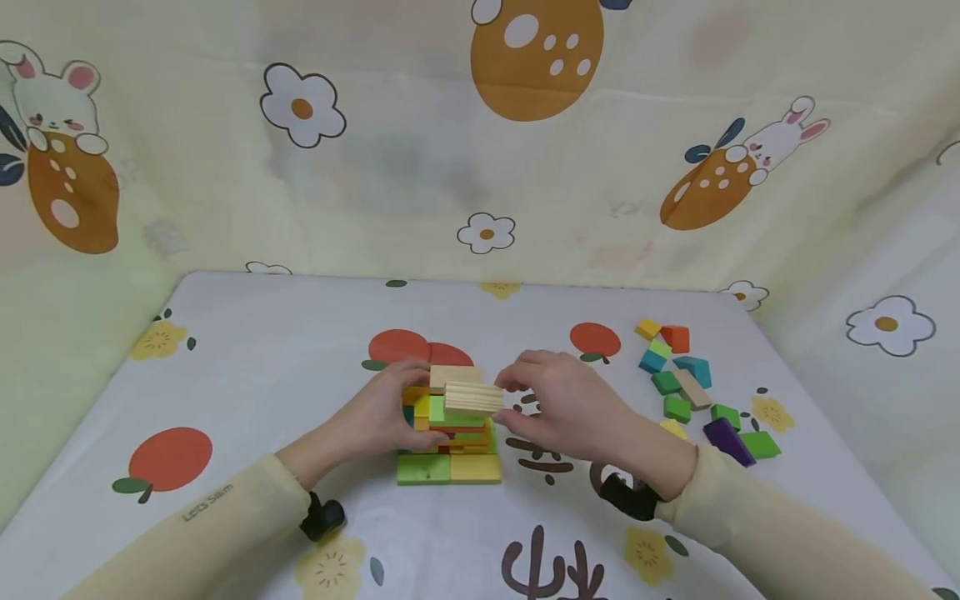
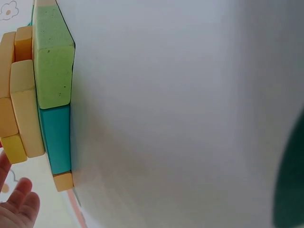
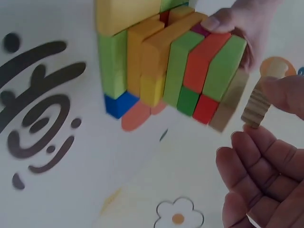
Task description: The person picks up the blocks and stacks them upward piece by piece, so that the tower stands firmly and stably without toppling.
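Observation:
A stack of coloured blocks stands on the table's middle, on a green and a yellow base block. My left hand curls round the stack's left side; one of its fingertips presses the upper layers. My right hand pinches a plain wooden block by its right end, level with the top of the stack, beside a second plain block. The right wrist view has the stack lying sideways, the wooden block under a fingertip. In the left wrist view only the stack's green block and teal block and my fingertips appear.
Loose blocks lie to the right: orange, teal, purple, green and others. A printed cloth covers the table, and a patterned curtain closes off the back and both sides.

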`<action>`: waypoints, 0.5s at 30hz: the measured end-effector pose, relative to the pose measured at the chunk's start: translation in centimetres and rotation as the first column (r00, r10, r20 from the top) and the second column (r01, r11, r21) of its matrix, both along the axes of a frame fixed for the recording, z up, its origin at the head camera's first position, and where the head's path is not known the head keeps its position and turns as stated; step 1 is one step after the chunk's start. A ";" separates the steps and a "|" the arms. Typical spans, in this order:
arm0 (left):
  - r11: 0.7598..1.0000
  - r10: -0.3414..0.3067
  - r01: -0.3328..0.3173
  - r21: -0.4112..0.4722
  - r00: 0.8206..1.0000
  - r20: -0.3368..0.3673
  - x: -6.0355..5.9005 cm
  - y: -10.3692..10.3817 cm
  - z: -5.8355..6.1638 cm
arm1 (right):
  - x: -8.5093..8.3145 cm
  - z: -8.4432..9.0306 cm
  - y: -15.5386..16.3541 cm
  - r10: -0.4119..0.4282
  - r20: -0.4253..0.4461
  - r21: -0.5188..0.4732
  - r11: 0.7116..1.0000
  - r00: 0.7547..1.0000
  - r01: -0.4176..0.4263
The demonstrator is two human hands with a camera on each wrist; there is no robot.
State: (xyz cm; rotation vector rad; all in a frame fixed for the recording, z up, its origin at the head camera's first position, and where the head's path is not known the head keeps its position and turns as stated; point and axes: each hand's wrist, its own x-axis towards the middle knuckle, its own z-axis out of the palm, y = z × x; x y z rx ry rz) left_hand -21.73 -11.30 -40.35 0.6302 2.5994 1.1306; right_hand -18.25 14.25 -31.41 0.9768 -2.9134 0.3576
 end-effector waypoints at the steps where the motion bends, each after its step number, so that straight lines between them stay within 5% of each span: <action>1: 1.000 -0.002 0.002 0.004 1.000 0.006 0.0 0.1 0.0 | -0.1 -0.2 -0.3 0.000 -0.006 0.011 1.000 1.000 0.000; 15: 0.998 -0.043 0.045 0.032 0.997 -0.067 -0.2 0.1 -0.2 | -0.6 -1.3 -1.7 0.011 -0.028 0.015 1.000 1.000 -0.011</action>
